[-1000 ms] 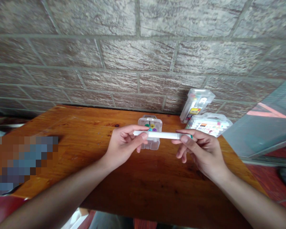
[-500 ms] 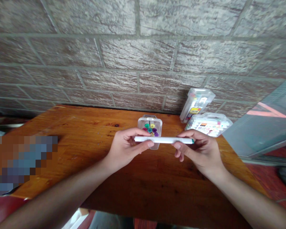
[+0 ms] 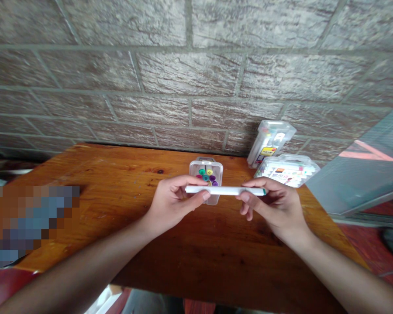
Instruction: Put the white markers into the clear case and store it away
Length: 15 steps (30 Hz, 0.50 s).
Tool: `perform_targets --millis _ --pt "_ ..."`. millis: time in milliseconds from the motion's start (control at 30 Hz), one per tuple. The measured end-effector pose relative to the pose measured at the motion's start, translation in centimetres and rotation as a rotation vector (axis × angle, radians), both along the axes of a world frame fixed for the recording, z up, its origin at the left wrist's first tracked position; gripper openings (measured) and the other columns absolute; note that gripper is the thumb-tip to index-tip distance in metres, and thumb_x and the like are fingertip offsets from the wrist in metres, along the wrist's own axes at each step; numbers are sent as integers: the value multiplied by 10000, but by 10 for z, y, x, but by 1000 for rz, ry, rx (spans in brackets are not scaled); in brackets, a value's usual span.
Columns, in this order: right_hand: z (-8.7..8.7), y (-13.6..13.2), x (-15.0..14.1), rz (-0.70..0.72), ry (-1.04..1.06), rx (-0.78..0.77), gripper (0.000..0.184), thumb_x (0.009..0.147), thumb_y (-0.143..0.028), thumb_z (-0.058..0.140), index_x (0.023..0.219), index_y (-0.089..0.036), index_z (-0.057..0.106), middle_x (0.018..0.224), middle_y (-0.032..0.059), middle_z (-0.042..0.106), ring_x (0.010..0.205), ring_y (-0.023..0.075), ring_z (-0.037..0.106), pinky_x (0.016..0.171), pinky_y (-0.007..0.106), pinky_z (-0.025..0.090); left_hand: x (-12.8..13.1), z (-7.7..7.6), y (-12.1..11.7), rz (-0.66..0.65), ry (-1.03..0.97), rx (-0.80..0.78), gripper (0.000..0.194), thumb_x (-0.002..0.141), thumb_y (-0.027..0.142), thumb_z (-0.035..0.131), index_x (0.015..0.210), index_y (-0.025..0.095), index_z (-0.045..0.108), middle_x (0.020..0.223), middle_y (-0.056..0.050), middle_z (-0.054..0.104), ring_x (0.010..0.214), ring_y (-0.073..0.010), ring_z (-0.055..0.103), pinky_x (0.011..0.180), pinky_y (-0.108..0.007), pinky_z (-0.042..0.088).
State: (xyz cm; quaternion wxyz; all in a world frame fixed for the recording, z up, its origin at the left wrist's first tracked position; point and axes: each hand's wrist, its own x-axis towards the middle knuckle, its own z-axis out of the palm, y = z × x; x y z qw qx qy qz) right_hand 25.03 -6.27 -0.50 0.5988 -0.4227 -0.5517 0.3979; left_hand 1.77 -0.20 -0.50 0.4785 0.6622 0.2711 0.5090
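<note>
A white marker (image 3: 224, 190) with a green right end lies level between my two hands, above the table. My left hand (image 3: 175, 203) pinches its left part between thumb and fingers. At the other end, my right hand (image 3: 275, 205) grips it near the green tip, thumb in front and fingers behind. Just behind the marker stands an open clear plastic case (image 3: 220, 168), holding several markers whose green, yellow, purple and red ends face up. The marker and my left fingers hide the lower part of that case.
A tall clear case of markers (image 3: 270, 144) stands by the brick wall (image 3: 190, 74) at the back right. In front of it is a wider handled case (image 3: 288, 171). The wooden table (image 3: 118, 183) spans the view; a pixelated patch covers its left side.
The marker has shifted up very slightly between my hands. Both hands keep their hold and the cases stand where they were.
</note>
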Motion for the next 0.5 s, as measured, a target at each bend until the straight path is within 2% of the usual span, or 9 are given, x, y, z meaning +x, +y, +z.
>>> perform_targets --millis 267,500 --pt "2 1 1 28 17 -31 143 852 -274 871 925 -189 784 601 20 749 446 133 662 416 210 550 -2 0 1 -11 15 -39 154 804 265 862 900 153 816 628 -14 742 439 -93 588 418 -188 468" --pt "-4 1 5 65 96 -44 122 897 -296 839 972 -209 799 637 15 763 471 126 676 428 197 554 -5 1 3 -67 -37 -60 150 877 252 804 992 160 832 729 -42 796 473 -77 614 473 -179 494"
